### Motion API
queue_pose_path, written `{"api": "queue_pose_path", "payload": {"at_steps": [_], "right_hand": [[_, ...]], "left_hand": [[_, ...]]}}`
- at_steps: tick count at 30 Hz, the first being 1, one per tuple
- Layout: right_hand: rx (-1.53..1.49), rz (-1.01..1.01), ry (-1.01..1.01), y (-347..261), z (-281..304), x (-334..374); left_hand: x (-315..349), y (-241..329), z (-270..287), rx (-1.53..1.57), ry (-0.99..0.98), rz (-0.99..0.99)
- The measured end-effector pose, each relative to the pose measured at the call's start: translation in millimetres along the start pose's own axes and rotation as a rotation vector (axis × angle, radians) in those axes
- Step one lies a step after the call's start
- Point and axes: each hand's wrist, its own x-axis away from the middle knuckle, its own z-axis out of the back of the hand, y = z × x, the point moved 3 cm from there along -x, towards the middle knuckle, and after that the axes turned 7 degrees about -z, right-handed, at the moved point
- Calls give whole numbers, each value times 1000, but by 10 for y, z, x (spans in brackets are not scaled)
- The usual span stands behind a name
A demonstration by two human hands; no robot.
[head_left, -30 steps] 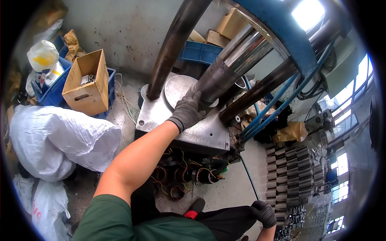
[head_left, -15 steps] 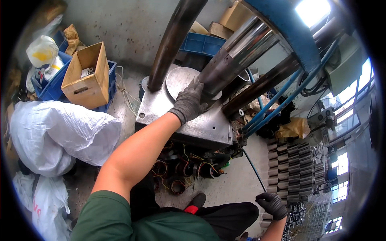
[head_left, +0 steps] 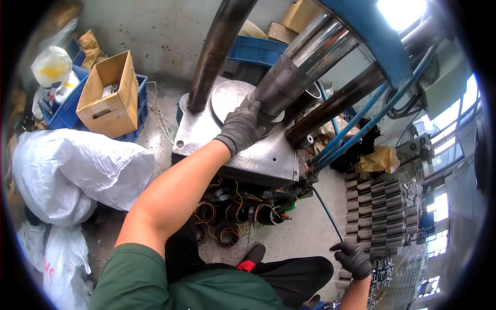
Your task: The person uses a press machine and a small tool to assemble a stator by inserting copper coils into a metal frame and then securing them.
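My left hand [head_left: 241, 126], in a dark grey glove, lies against the lower left side of a dark metal cylinder [head_left: 281, 85]. Its fingers bend against the wall; the thumb is hidden. The cylinder stands beneath a shiny press ram [head_left: 323, 44], near a round plate [head_left: 227, 98] on the steel press bed [head_left: 206, 147]. At the lower right, my gloved right hand [head_left: 354, 260] is curled at the end of a thin lever rod [head_left: 326, 211], its index finger and thumb slightly loosened. That rod runs up to the press's right side.
Dark columns [head_left: 219, 51] and blue hoses [head_left: 356, 139] flank the bed. Wired motor stators [head_left: 227, 235] lie under it. Left are a wooden box [head_left: 108, 111] and a white sack [head_left: 77, 170]. Stacked metal sleeves [head_left: 374, 212] stand on the right.
My right hand has shifted slightly down and loosened its fingers at the rod's end. My left hand stays against the cylinder. The whole view has moved slightly.
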Motion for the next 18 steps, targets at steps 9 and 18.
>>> {"api": "queue_pose_path", "payload": {"at_steps": [9, 18], "right_hand": [[-21, 42, -67, -1, -102, 58], [-266, -91, 139, -141, 147, 7]], "left_hand": [[4, 29, 15, -27, 19, -1], [10, 10, -1, -21, 17, 6]]}}
